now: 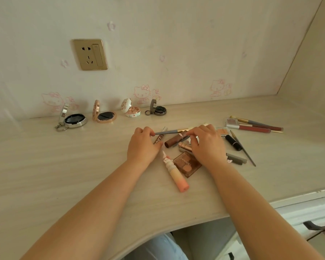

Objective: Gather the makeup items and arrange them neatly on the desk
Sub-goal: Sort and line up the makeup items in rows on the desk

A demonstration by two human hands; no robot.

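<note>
A pile of makeup lies mid-desk. My left hand (143,145) pinches the end of a grey-handled brush (167,132), and my right hand (206,145) grips its gold ferrule end. Under them lie a brown tube (174,140), a brown eyeshadow palette (186,164) and a peach tube (175,175). A black lipstick (233,142), a thin dark brush (244,151) and grey sticks (236,158) lie to the right. Red lip gloss tubes (255,128) sit further right. Open compacts stand in a row at the back: silver (74,120), rose-gold (104,116), white floral (131,110), dark grey (158,109).
The light wooden desk (64,166) meets a wall with cartoon-cat stickers and a gold power socket (90,54). A side panel closes the right end. The curved front edge runs over my knees; white drawers (308,212) stand lower right.
</note>
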